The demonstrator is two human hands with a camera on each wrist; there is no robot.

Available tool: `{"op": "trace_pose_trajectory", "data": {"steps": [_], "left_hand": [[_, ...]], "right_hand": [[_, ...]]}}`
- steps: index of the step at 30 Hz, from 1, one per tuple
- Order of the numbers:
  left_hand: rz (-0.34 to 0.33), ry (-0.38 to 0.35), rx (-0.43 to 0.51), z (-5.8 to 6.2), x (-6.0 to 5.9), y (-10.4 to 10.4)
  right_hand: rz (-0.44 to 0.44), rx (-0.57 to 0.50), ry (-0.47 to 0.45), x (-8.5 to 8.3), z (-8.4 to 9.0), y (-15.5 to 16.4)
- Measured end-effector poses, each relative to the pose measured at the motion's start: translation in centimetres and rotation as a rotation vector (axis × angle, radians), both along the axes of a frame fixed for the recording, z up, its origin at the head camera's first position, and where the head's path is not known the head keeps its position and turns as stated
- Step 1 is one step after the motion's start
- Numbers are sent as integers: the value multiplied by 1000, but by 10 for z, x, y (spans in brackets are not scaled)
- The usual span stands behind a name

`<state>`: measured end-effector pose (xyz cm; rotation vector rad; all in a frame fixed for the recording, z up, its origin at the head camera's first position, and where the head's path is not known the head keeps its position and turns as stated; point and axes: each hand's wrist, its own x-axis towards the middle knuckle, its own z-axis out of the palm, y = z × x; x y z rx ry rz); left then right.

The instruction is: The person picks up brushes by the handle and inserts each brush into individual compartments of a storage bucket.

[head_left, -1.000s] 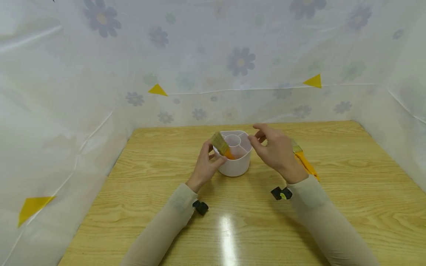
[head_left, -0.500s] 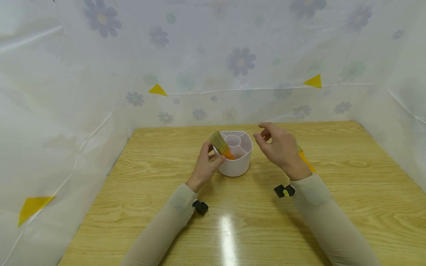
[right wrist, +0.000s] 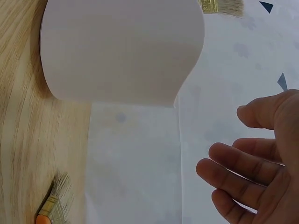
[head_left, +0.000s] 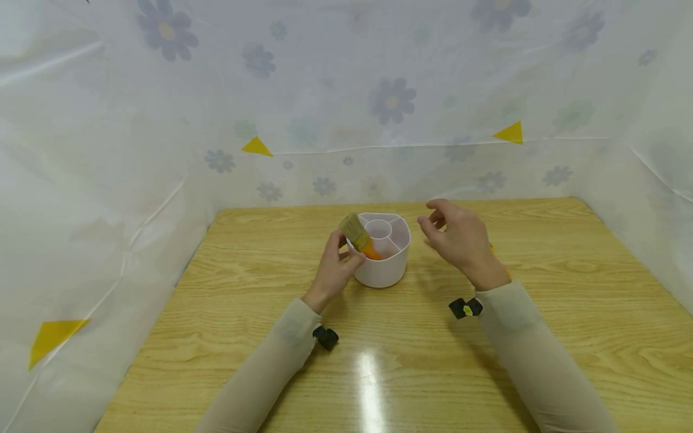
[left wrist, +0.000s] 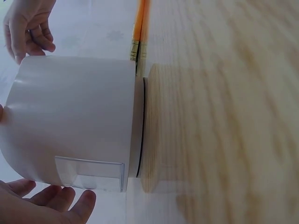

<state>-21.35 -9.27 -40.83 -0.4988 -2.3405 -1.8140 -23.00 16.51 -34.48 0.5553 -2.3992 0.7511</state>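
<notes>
A white divided cup (head_left: 385, 264) (left wrist: 74, 121) (right wrist: 121, 51) stands mid-table. A brush leans in its left compartment, bristles (head_left: 353, 230) (right wrist: 223, 5) up and orange handle down. My left hand (head_left: 335, 264) grips the cup's left side; its fingers (left wrist: 51, 201) lie against the wall. My right hand (head_left: 459, 239) (left wrist: 27, 23) hovers right of the cup, fingers (right wrist: 243, 170) loosely curled and holding nothing. A second orange-handled brush (left wrist: 139, 28) (right wrist: 55, 204) lies flat on the table beyond the cup; the right hand hides most of it in the head view.
The wooden table (head_left: 568, 288) is walled on three sides by flowered plastic sheeting (head_left: 390, 96) with yellow triangles. Black wrist cameras (head_left: 326, 337) (head_left: 464, 308) sit under both sleeves. Bare wood lies in front of the cup and to both sides.
My right hand has drawn back to the right, away from the cup's rim, and now covers more of the brush on the table. The left hand and cup have stayed put.
</notes>
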Motion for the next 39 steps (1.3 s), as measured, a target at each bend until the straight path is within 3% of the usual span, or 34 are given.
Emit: {"op": "trace_pose_trajectory", "data": {"steps": [12,19,23,27,34,39], "left_hand": [[-6,-11,2,2,0,1],[-23,-9,8,29,18,3],[-23,-18,4,33,21,4],[-27,-31,3,32,19,3],[-14,-25,17,3,1,1],[5,-3,18,-2,-1,2]], "right_hand": [[-1,32,-82,-2,-3,4],[-9,53,-114,-1,-6,11],[-19,73,-123,-1,-10,14],[-23,88,-143,1,-12,18],[-45,107,-178,4,-14,25],[-44,123,-187,5,-19,32]]}}
